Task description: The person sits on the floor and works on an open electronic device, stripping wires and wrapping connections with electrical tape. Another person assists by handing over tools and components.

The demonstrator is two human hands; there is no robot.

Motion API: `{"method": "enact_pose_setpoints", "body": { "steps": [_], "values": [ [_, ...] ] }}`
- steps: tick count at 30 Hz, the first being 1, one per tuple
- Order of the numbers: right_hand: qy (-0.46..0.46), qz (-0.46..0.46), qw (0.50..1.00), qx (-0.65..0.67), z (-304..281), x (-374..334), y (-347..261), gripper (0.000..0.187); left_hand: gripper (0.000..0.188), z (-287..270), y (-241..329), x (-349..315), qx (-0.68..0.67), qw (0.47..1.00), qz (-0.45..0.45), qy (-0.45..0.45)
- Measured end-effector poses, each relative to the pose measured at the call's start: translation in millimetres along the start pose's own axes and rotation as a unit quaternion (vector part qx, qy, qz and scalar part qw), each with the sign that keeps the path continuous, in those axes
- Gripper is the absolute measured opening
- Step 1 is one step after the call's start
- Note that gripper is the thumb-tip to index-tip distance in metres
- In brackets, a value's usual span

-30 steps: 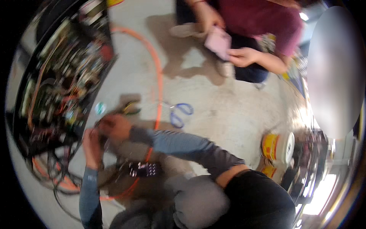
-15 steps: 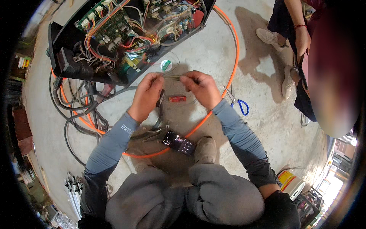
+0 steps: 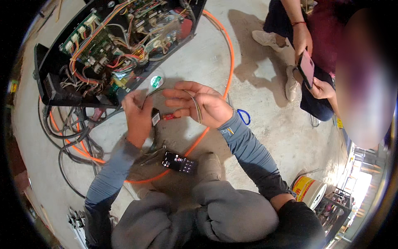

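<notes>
My left hand (image 3: pixel 137 116) is closed with fingertips pinched on thin wires (image 3: pixel 194 99). They arch from there across to my right hand (image 3: pixel 203 103), and the loose ends hang down over its palm. That right hand is turned palm up, its fingers stretched out and apart. A small dark box with a white label (image 3: pixel 156 117) shows right beside my left hand; whether it is joined to the wires I cannot tell. Below my right fingertips a small red piece (image 3: pixel 169 117) lies on the floor, partly covered. A white disc with a green label (image 3: pixel 156 81) is just beyond my hands.
An opened black machine housing (image 3: pixel 112 54) full of circuit boards stands at the far left. Black cables (image 3: pixel 68 128) and an orange hose (image 3: pixel 230 54) loop over the floor. A lit phone (image 3: pixel 179 162), blue-handled scissors (image 3: pixel 244 117), a bucket (image 3: pixel 309 191) and another person holding a phone (image 3: pixel 306 68) are around.
My right hand has gone from a pinch to open, palm up, with the wires draped over it. The view has shifted, and the other person's phone now shows more fully.
</notes>
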State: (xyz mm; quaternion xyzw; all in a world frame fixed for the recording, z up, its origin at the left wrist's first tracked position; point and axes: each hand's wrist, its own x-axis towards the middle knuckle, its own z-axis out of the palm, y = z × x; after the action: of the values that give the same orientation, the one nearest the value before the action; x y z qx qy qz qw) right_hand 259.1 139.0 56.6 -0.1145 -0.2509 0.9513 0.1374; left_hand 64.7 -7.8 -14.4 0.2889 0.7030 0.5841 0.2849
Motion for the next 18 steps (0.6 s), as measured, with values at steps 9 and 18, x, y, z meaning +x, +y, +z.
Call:
{"method": "enact_pose_setpoints", "body": {
  "steps": [9, 18],
  "values": [
    [0.149, -0.117, 0.904, -0.383, 12, 9, 26, 0.019, 0.039, 8, 107, -3, 0.248, 0.858, 0.425, -0.150],
    [0.111, -0.144, 0.826, -0.534, 18, 6, 27, 0.014, 0.021, 16, 107, -5, -0.006, 0.977, 0.179, -0.114]
  ]
}}
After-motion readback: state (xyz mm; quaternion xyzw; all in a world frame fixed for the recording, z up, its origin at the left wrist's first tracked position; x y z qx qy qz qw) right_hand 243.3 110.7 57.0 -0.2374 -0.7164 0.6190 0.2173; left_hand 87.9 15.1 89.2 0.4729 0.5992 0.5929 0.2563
